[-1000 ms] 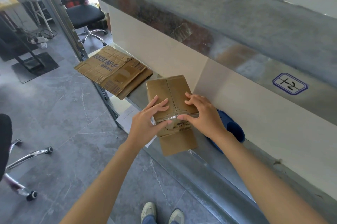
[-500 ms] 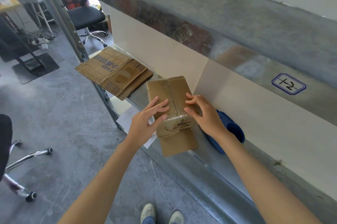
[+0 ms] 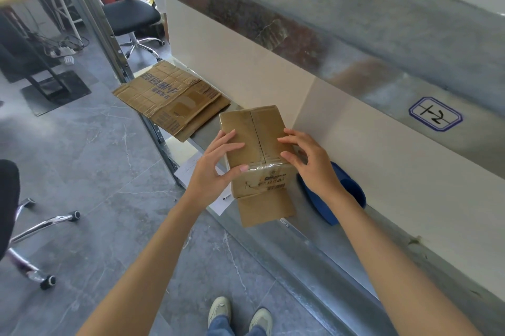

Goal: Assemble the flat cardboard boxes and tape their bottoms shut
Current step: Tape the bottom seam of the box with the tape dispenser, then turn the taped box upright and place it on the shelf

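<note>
The box (image 3: 257, 141) stands on the metal counter (image 3: 308, 229) with its closed flaps facing up. That top face is longer than it is wide. Its long axis runs away from the person toward the pale wall panel (image 3: 246, 62), and the seam between the two flaps follows the same line. Clear tape (image 3: 259, 167) covers the seam and folds over the near edge onto the printed front side. Below that side a loose flap (image 3: 265, 208) hangs toward the person, past the counter's front lip.

The left hand (image 3: 210, 171) is at the box's left. Its fingers (image 3: 232, 135) are spread and nearly straight, lying flat on the left half of the top. Its thumb is pressed at the near top edge, and it grips nothing. The right hand (image 3: 314, 169) is at the box's right with its fingers loosely arched. Its fingertips (image 3: 284, 140) meet the right half of the top near the edge and the thumb sits just below them. It touches rather than clasps, though how firmly it presses cannot be told.

Beyond the box and to its left, a stack of flat cardboard (image 3: 169, 98) lies on the same counter, overhanging its front. A white sheet of paper (image 3: 191, 169) pokes out beside the box's left side, under the left hand. Just right of the box, partly hidden by the right hand and wrist, is a blue object (image 3: 347, 193). Farther right of the box and higher up, a blue-bordered label (image 3: 435, 114) with a handwritten mark is stuck on the metal beam. Below the box on the grey floor are the person's shoes (image 3: 218, 311).
</note>
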A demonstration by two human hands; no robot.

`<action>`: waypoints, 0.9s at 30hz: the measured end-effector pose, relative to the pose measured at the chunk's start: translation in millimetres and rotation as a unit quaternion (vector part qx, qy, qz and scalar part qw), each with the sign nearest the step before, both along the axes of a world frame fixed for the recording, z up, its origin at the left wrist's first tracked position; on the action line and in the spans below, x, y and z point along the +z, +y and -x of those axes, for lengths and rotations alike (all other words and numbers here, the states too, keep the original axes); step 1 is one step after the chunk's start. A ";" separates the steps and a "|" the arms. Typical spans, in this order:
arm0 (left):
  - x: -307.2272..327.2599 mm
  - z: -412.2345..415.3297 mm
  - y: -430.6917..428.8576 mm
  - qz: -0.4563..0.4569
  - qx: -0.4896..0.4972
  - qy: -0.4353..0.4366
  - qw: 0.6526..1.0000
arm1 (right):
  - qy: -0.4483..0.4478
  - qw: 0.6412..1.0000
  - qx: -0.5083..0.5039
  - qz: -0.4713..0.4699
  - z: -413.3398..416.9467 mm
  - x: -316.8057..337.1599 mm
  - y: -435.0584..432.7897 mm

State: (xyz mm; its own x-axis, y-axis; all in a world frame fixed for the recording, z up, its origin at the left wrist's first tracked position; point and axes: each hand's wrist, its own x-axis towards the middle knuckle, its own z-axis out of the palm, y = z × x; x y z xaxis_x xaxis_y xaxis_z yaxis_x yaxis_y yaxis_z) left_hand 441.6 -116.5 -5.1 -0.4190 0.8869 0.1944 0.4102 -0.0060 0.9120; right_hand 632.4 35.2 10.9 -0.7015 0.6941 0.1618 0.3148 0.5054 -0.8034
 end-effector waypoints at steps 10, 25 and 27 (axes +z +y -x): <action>30.0 20.7 0.7 0.027 -0.007 0.044 0.999 | -0.035 0.999 -0.031 0.022 -5.4 8.0 -10.0; 39.1 110.9 77.3 0.098 -0.250 0.074 0.961 | -0.056 0.976 -0.191 0.085 11.7 22.1 -46.6; 36.7 114.7 79.5 0.106 -0.279 0.047 0.953 | -0.061 0.965 -0.250 0.054 17.8 19.4 -56.5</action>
